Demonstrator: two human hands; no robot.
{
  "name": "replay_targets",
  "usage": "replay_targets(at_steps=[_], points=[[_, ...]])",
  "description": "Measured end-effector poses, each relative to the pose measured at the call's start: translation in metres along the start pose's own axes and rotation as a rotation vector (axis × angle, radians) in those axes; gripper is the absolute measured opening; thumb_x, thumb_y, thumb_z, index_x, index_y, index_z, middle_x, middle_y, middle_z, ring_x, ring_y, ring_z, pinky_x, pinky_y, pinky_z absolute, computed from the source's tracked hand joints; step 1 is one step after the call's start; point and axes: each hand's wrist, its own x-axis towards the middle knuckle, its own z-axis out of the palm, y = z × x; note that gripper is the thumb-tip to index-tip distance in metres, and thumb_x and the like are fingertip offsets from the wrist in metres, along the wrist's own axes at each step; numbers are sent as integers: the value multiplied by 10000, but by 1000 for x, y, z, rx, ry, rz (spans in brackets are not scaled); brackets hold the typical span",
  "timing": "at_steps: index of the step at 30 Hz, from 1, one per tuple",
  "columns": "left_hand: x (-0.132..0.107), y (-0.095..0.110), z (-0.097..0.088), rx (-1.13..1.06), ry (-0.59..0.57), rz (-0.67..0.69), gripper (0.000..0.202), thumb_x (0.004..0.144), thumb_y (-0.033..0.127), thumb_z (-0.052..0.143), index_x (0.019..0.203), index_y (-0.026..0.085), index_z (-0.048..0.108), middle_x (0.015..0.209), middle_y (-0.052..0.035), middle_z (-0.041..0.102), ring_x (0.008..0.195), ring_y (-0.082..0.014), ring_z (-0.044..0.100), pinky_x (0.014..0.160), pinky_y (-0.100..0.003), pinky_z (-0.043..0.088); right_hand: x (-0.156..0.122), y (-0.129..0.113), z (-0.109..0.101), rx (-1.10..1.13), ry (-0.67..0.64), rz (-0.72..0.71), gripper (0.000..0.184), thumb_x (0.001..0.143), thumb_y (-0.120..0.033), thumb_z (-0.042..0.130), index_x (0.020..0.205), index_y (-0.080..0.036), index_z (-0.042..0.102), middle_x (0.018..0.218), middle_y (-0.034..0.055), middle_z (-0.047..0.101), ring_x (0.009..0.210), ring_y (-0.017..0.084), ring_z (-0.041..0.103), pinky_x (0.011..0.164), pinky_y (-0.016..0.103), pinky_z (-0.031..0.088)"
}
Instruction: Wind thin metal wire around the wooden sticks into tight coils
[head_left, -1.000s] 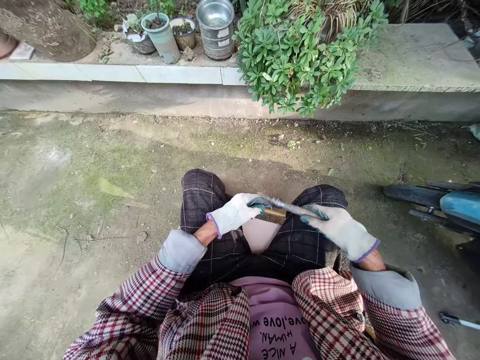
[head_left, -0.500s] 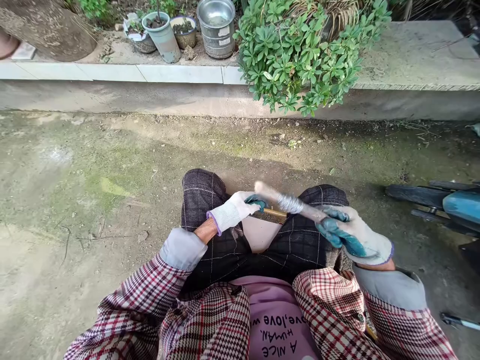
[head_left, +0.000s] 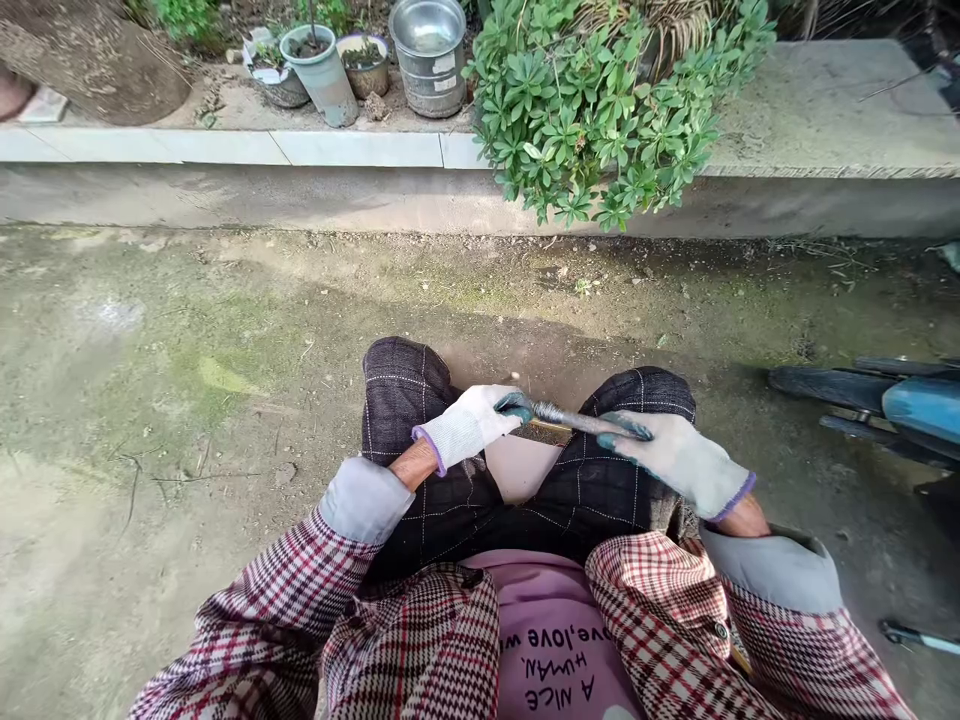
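I sit with my knees apart, both hands in white gloves with teal-coated fingers. My left hand (head_left: 472, 425) is closed on the left end of a thin grey metal rod (head_left: 574, 419) that spans the gap between my knees. My right hand (head_left: 679, 460) is closed around the rod's right end. A yellowish wooden piece (head_left: 546, 431) lies just beneath the rod, partly hidden by it. What the rod is exactly I cannot make out.
A concrete ledge (head_left: 360, 148) runs across the far side with several pots (head_left: 322, 70), a metal bucket (head_left: 429, 42) and a leafy green plant (head_left: 600, 110). Part of a blue vehicle (head_left: 900, 405) stands at the right. Mossy dirt ground lies to the left.
My right hand drew the rod out to the right with a blur half a second ago, then slid back left to where it was a second ago. The left hand stayed put.
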Motion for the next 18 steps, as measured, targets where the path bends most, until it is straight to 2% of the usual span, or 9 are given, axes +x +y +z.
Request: replay_targets(at_steps=[2, 4, 6, 8, 9, 11, 14, 18], points=[[1, 2, 2, -80, -8, -25, 232, 855, 162, 640, 985, 145, 832, 958, -51, 827, 906, -206, 751, 857, -272, 577, 0, 2, -1, 56, 100, 31, 304, 847, -445, 707, 1060, -281, 848, 1006, 56, 842, 963, 288, 773, 858, 335, 589], [0, 5, 2, -210, -16, -40, 275, 842, 135, 624, 1020, 136, 834, 1015, -62, 836, 961, -206, 765, 905, -262, 587, 0, 1, 0, 187, 152, 32, 313, 848, -439, 750, 1092, -266, 840, 1064, 69, 835, 984, 282, 760, 847, 317, 585], [0, 7, 1, -340, -27, -47, 300, 833, 127, 616, 1043, 123, 829, 1052, -76, 840, 989, -205, 774, 938, -265, 594, -2, -2, 2, 381, 170, 76, 349, 832, -495, 791, 1079, -250, 826, 914, 54, 804, 760, 213, 714, 644, 274, 556], [-1, 7, 0, -426, -49, -45, 300, 833, 140, 619, 1051, 113, 823, 1078, -88, 841, 1015, -208, 776, 953, -276, 598, -5, -7, 3, 598, 164, 142, 419, 803, -580, 811, 1032, -229, 799, 695, 4, 680, 517, 129, 539, 431, 234, 410], [-1, 6, 0, -448, -58, -47, 294, 833, 150, 624, 1046, 109, 822, 1083, -91, 842, 1023, -211, 776, 951, -279, 601, -7, -9, 2, 688, 154, 159, 438, 791, -609, 816, 980, -215, 777, 623, -22, 602, 457, 102, 446, 380, 223, 337], [0, 2, 2, -456, -74, -44, 284, 841, 176, 635, 1046, 112, 821, 1098, -92, 842, 1042, -216, 775, 963, -290, 602, -12, -14, 0, 805, 110, 128, 455, 778, -631, 826, 834, -196, 707, 556, -49, 502, 424, 75, 349, 350, 213, 278], [4, -6, 6, -422, -64, -33, 244, 834, 175, 647, 1000, 139, 822, 1079, -81, 844, 1049, -224, 774, 1006, -328, 602, -17, -16, -6, 829, -23, 85, 494, 755, -640, 840, 722, -191, 637, 511, -54, 463, 420, 70, 328, 354, 215, 289], [6, -10, 5, -350, -66, 7, 206, 821, 190, 679, 969, 146, 816, 1062, -84, 842, 1036, -225, 771, 1009, -330, 599, -13, -17, -14, 620, -321, 80, 427, 660, -555, 907, 779, -176, 751, 584, -8, 602, 476, 99, 452, 399, 222, 366]])
